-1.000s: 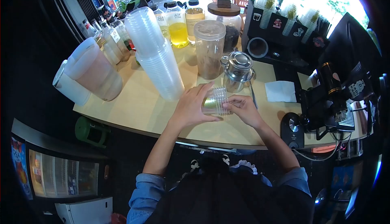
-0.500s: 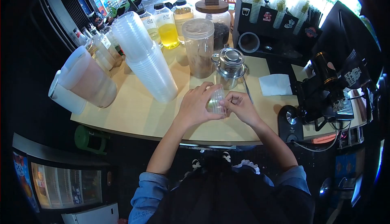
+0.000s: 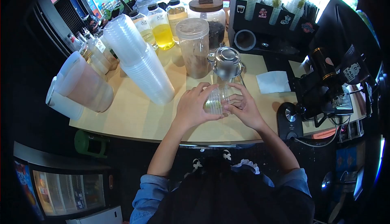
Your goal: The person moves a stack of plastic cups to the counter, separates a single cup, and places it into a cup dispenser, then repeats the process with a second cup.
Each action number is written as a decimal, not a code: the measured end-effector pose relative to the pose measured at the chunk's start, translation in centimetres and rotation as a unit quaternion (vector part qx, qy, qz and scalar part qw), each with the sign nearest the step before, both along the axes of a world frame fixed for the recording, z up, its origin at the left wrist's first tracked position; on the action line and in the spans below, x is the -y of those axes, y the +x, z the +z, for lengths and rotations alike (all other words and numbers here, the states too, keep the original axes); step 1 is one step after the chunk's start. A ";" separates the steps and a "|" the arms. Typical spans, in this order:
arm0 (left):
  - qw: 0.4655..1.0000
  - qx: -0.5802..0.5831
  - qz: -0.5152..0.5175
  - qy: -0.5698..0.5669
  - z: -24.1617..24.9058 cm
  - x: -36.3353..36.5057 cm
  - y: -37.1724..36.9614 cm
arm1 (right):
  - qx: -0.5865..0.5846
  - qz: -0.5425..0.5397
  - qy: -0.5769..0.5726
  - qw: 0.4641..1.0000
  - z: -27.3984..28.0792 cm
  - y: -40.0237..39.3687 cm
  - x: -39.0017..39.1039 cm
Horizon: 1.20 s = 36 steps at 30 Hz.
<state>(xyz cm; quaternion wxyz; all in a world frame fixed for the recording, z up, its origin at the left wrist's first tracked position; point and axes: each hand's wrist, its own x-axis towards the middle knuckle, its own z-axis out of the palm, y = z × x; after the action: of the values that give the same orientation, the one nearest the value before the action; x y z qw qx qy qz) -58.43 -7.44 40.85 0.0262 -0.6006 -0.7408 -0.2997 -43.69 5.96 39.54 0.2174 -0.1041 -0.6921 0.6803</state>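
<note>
A clear plastic cup (image 3: pixel 213 103), perhaps with others nested in it, lies tilted on its side between my hands, close over the front of the counter. My left hand (image 3: pixel 192 107) wraps round its body. From the other side my right hand (image 3: pixel 246 111) grips the rim end, with the thumb low and the fingers curved over the top. Something greenish shows through the plastic. Just behind stands a metal drip coffee filter (image 3: pixel 226 61) on a glass. Left of my left hand leans a tall stack of clear plastic cups (image 3: pixel 148 75).
A lidded container (image 3: pixel 193 49) and a wooden-lidded jar (image 3: pixel 215 22) stand behind the filter. Bottles of syrup (image 3: pixel 163 35) line the back. Two pitchers (image 3: pixel 87 83) are at the left. A white napkin (image 3: pixel 273 81) lies right, near a black machine (image 3: pixel 323 90).
My right hand's fingers have spread and now reach over the cup's rim end, where before they pinched its edge. The view has shifted slightly.
</note>
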 end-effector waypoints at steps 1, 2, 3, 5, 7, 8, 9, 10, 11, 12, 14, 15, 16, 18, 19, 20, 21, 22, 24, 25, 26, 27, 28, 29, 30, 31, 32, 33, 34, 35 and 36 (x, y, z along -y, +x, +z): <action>1.000 0.003 0.000 -0.003 0.0 0.1 0.0 | 0.000 0.007 -0.014 1.000 0.1 -0.1 0.1; 1.000 0.003 -0.002 -0.004 0.0 0.1 -0.1 | -0.001 0.015 -0.027 1.000 0.2 -0.2 0.2; 1.000 -0.001 -0.005 0.006 -0.1 0.0 -0.1 | -0.001 0.012 -0.028 1.000 0.1 -0.3 0.2; 1.000 -0.005 -0.013 0.015 -0.2 0.0 -0.2 | 0.000 0.027 -0.005 1.000 -0.2 -0.7 0.3; 1.000 -0.012 -0.010 0.013 -0.2 0.1 -0.2 | 0.004 0.022 0.006 1.000 -0.3 -0.9 0.5; 1.000 -0.011 -0.014 0.013 -0.3 0.1 -0.3 | 0.008 0.021 0.017 1.000 -0.3 -1.0 0.7; 1.000 -0.008 -0.021 0.011 -0.4 0.0 -0.5 | 0.010 0.017 0.018 1.000 -0.3 -1.0 0.9; 1.000 -0.004 -0.028 0.010 -0.5 0.0 -0.6 | 0.010 0.012 0.013 1.000 -0.1 -1.1 1.1; 0.999 -0.003 -0.031 0.011 -0.6 -0.1 -0.7 | 0.010 0.008 0.009 1.000 0.0 -1.1 1.2; 0.999 -0.006 -0.034 0.016 -0.7 0.0 -0.8 | 0.010 0.006 0.010 1.000 -0.1 -1.1 1.4; 0.999 -0.010 -0.039 0.018 -0.7 0.1 -0.8 | -0.003 -0.005 0.014 1.000 -0.3 -1.0 1.7; 0.999 -0.007 -0.043 0.019 -0.7 0.2 -0.9 | -0.004 -0.007 0.013 1.000 -0.5 -0.8 1.8; 0.999 -0.005 -0.047 0.020 -0.6 0.3 -0.9 | -0.014 -0.013 0.022 1.000 -0.8 -0.7 1.8; 0.998 -0.010 -0.050 0.021 -0.7 0.4 -1.0 | -0.026 -0.023 0.032 0.999 -1.0 -0.8 2.1; 0.998 -0.011 -0.051 0.023 -0.8 0.4 -1.0 | -0.029 -0.031 0.033 0.999 -1.0 -0.8 2.2; 0.998 -0.011 -0.054 0.023 -0.9 0.4 -0.9 | -0.032 -0.039 0.034 0.998 -1.0 -0.8 2.4; 0.998 -0.016 -0.055 0.026 -0.9 0.4 -0.9 | -0.032 -0.041 0.035 0.998 -0.8 -0.9 2.6; 0.998 -0.020 -0.056 0.028 -1.0 0.5 -0.9 | -0.026 -0.055 0.066 0.996 -0.6 -1.0 2.9; 0.997 -0.024 -0.062 0.041 -1.0 0.7 -0.7 | -0.020 -0.068 0.096 0.993 -0.6 -1.1 3.4; 0.996 -0.028 -0.066 0.054 -1.0 0.8 -0.7 | -0.022 -0.077 0.090 0.993 -0.8 -1.1 3.5; 0.996 -0.029 -0.066 0.054 -0.8 1.1 -0.8 | -0.025 -0.086 0.085 0.992 -0.9 -1.2 3.6; 0.996 -0.020 -0.065 0.060 -0.6 1.5 -1.1 | -0.025 -0.086 0.086 0.992 -0.7 -1.1 3.7; 0.996 -0.012 -0.064 0.065 -0.5 2.0 -1.5 | -0.020 -0.087 0.059 0.994 -0.5 -0.9 3.8; 0.996 -0.013 -0.064 0.066 -0.8 2.5 -2.2 | -0.016 -0.087 0.033 0.996 -0.3 -0.7 3.8; 0.999 -0.008 -0.042 0.014 -1.5 3.2 -3.4 | -0.018 -0.088 0.033 0.995 -0.2 -0.7 3.7; 0.999 -0.004 -0.020 -0.040 -1.8 3.6 -3.9 | -0.016 -0.081 0.034 0.996 -0.2 -0.5 3.6; 0.999 -0.005 -0.021 -0.041 -2.2 3.9 -4.0 | -0.013 -0.075 0.034 0.997 -0.2 -0.5 3.7; 0.999 0.028 -0.015 -0.039 -2.4 4.1 -4.1 | -0.014 -0.076 0.032 0.996 -0.4 -0.5 3.7; 0.997 0.060 -0.009 -0.037 -2.4 4.2 -4.1 | -0.018 -0.075 0.041 0.996 -0.5 -0.6 3.7; 0.997 0.060 -0.010 -0.037 -2.5 4.3 -4.1 | -0.021 -0.073 0.050 0.996 -0.6 -0.6 3.8; 0.998 0.058 -0.013 -0.024 -2.5 4.3 -4.0 | -0.022 -0.073 0.050 0.996 -0.6 -0.6 3.8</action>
<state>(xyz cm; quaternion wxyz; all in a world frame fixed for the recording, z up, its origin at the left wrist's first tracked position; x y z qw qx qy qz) -62.40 -11.75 38.38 -0.0353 -0.5919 -0.7403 -0.3169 -44.28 2.13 38.97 0.2863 -0.1286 -0.7111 0.6292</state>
